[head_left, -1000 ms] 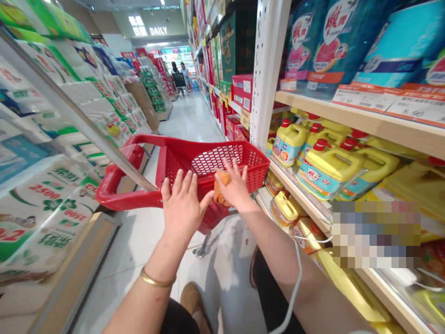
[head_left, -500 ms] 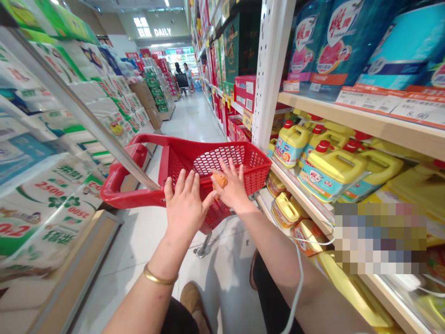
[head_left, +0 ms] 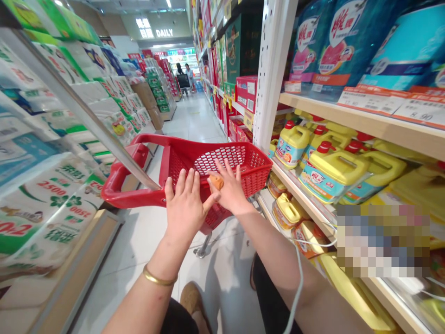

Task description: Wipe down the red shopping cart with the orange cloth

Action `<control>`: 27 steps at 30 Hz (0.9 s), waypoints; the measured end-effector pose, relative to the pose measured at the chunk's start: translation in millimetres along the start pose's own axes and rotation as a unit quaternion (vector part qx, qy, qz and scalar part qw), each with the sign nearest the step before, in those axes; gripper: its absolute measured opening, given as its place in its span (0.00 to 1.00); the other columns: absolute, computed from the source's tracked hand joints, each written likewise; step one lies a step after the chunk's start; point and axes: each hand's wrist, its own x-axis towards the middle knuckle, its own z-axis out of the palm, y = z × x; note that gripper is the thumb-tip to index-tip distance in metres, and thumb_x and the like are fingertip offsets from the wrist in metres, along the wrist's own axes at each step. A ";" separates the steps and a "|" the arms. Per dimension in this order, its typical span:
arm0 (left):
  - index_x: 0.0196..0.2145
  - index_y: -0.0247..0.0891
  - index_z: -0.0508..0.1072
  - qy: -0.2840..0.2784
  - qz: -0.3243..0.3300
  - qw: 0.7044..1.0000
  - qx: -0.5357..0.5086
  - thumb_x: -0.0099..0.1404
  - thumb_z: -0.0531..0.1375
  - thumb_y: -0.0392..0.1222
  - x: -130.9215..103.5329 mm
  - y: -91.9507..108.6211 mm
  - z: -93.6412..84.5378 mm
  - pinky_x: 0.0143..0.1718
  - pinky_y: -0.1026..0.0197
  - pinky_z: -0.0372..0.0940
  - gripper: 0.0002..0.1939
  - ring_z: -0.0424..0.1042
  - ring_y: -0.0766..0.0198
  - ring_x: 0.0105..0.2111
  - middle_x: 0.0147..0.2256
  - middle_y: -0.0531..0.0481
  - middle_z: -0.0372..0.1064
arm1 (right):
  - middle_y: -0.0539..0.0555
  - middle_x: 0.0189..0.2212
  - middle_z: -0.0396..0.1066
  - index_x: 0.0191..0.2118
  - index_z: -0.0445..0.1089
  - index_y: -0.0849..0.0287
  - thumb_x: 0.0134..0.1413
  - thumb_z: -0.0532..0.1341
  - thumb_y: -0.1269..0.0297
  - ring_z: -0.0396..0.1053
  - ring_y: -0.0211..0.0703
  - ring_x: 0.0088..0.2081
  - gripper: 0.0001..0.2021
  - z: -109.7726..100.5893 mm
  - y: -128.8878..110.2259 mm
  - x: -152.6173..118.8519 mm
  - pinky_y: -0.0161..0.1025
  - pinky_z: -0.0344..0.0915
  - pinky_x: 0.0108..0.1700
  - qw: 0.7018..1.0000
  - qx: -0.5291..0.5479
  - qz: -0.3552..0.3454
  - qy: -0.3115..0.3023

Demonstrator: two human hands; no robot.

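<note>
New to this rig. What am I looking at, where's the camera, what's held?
No machine here: just a person's bare hands, seen from one camera worn on the head, looking forward and down. The left hand is spread and seems to hold nothing. The right hand is also spread, with a small orange item by its thumb; how firmly it's held is unclear. Beyond them is a red cart. At the picture's right, yellow jugs sit below blue bottles; at its left are stacked white packs.
</note>
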 end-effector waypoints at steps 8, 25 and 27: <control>0.71 0.28 0.64 -0.002 0.000 1.000 -0.004 0.76 0.51 0.64 -0.6 2.2 -1.2 0.75 0.32 0.39 0.40 0.55 0.38 0.74 0.70 0.31 0.61 | 0.55 0.78 0.50 0.70 0.69 0.49 0.78 0.48 0.52 0.38 0.69 0.79 0.25 -22.9 81.9 1.9 0.77 0.35 0.74 0.943 -0.105 0.305 0.083; 0.71 0.29 0.65 -0.005 0.001 1.000 -0.005 0.76 0.51 0.64 -1.5 1.8 -2.1 0.75 0.32 0.40 0.40 0.56 0.38 0.73 0.70 0.32 0.61 | 0.54 0.78 0.49 0.71 0.67 0.45 0.77 0.46 0.50 0.37 0.71 0.79 0.26 -29.9 99.3 -0.4 0.81 0.37 0.73 0.926 -0.090 0.350 0.109; 0.71 0.30 0.65 0.000 -0.002 1.000 -0.004 0.76 0.51 0.64 -2.0 3.0 -1.9 0.75 0.31 0.40 0.39 0.56 0.38 0.73 0.70 0.32 0.62 | 0.53 0.78 0.49 0.70 0.69 0.46 0.77 0.47 0.50 0.35 0.70 0.79 0.26 -24.3 80.2 -1.2 0.79 0.34 0.74 0.946 -0.076 0.301 0.095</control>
